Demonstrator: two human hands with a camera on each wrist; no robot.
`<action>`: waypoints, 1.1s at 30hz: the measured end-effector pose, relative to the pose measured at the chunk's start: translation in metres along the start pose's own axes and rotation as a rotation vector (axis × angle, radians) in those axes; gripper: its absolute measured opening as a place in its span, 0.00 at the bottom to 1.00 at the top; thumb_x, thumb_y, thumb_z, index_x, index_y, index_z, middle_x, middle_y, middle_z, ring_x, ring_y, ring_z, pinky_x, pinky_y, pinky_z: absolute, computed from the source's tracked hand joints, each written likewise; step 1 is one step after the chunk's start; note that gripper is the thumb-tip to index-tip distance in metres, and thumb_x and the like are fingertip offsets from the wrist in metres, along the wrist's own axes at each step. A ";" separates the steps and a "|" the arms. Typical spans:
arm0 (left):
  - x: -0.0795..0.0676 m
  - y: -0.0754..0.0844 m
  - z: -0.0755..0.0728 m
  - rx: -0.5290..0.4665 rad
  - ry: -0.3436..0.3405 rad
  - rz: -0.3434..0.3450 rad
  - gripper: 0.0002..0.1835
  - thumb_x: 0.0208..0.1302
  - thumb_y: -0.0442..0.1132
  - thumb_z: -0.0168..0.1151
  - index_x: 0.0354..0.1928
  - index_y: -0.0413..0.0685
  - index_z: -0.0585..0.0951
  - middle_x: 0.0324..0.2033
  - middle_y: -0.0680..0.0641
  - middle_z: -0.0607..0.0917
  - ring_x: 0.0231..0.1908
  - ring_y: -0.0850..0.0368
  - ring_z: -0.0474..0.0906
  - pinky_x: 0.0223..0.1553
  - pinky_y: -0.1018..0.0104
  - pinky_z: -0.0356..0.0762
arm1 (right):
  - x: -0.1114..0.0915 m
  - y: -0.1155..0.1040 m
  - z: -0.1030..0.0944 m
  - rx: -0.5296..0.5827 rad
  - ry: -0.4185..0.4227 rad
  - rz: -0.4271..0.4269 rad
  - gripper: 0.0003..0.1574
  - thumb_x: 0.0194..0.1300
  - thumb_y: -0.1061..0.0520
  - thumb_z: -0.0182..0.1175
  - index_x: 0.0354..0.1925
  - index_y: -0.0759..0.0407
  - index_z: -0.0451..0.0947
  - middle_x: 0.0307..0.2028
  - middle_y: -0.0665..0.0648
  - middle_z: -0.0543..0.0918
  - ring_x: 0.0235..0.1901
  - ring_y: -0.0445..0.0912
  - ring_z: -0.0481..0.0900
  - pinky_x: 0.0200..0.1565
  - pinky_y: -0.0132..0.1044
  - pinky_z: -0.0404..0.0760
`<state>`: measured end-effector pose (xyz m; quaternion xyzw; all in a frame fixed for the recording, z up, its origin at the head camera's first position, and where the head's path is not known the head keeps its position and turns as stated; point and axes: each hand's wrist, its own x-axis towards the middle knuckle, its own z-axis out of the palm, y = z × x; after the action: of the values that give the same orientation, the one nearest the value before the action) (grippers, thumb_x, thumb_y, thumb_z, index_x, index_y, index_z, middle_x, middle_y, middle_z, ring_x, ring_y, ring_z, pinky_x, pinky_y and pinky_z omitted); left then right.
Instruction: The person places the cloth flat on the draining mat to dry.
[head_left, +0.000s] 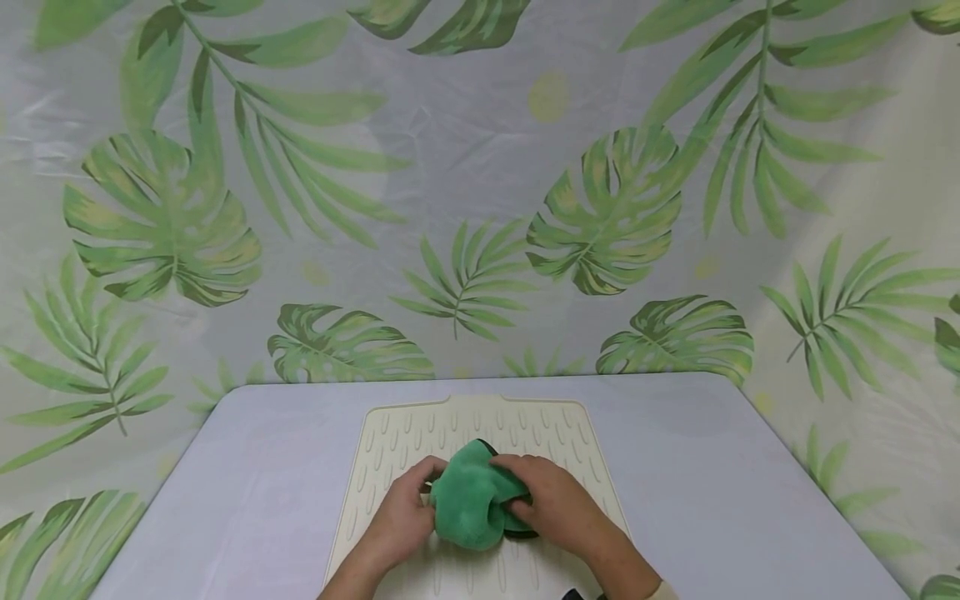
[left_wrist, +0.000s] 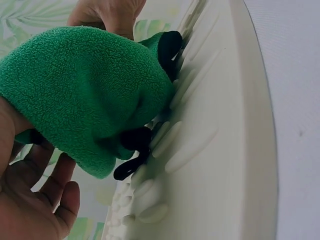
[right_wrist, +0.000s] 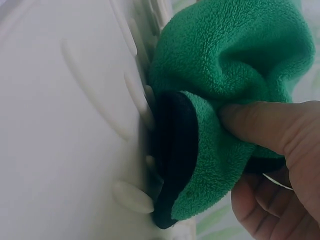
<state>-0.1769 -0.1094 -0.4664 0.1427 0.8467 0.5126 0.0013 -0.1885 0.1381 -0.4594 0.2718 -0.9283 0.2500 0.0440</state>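
A bunched green terry cloth (head_left: pixel 468 504) with dark edging is held just over the cream ribbed mat (head_left: pixel 390 442). My left hand (head_left: pixel 408 508) grips its left side; in the left wrist view, several fingers (left_wrist: pixel 62 192) curl loosely below the cloth (left_wrist: pixel 85 95). On the other side, my right hand (head_left: pixel 558 504) pinches a fold. The right wrist view has the thumb (right_wrist: pixel 260 122) pressing into that fold, the other fingers behind, partly hidden. The dark edging (right_wrist: pixel 180 140) hangs down close against the mat's raised ribs.
The mat lies on a table with a pale cover (head_left: pixel 277 475). Behind the table hangs a white curtain (head_left: pixel 465 167) printed with green leaves. A small dark object (head_left: pixel 573 594) shows by the right forearm at the bottom edge.
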 end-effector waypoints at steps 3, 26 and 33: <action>0.000 0.001 0.000 -0.014 0.037 -0.017 0.21 0.55 0.23 0.62 0.48 0.54 0.82 0.46 0.51 0.87 0.49 0.53 0.81 0.50 0.59 0.80 | 0.000 0.001 0.000 -0.003 0.018 0.024 0.38 0.61 0.58 0.73 0.68 0.50 0.73 0.61 0.54 0.83 0.60 0.52 0.81 0.59 0.53 0.81; 0.003 0.002 -0.006 -0.140 0.338 -0.075 0.17 0.66 0.25 0.56 0.54 0.48 0.74 0.25 0.52 0.77 0.25 0.64 0.71 0.29 0.72 0.72 | 0.001 0.012 -0.007 -0.047 0.065 0.153 0.37 0.51 0.59 0.80 0.59 0.51 0.79 0.45 0.54 0.88 0.44 0.50 0.85 0.45 0.47 0.85; 0.003 0.002 -0.006 -0.142 0.329 -0.148 0.08 0.69 0.30 0.56 0.45 0.49 0.79 0.35 0.48 0.83 0.27 0.63 0.75 0.27 0.70 0.74 | 0.000 0.015 -0.011 -0.065 0.068 0.139 0.24 0.51 0.57 0.80 0.47 0.49 0.83 0.41 0.49 0.88 0.40 0.46 0.84 0.42 0.42 0.84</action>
<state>-0.1796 -0.1127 -0.4615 -0.0064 0.8054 0.5858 -0.0896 -0.1971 0.1540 -0.4566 0.1966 -0.9505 0.2314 0.0666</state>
